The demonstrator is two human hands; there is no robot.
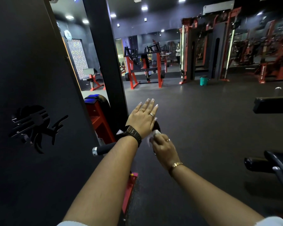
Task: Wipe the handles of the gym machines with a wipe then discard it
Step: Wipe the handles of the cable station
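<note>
My left hand [143, 119] is held flat, fingers straight; my right hand [164, 148] grips the white wipe [151, 136] near the black handle [104, 148].

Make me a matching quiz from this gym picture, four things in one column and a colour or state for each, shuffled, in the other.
Column one:
1. left hand
2. right hand
3. wipe
4. bucket

Column two:
A. teal green, on the floor far off
B. white, crumpled
C. fingers stretched out straight
D. fingers curled round the wipe

Pairs: 1-C, 2-D, 3-B, 4-A
</note>
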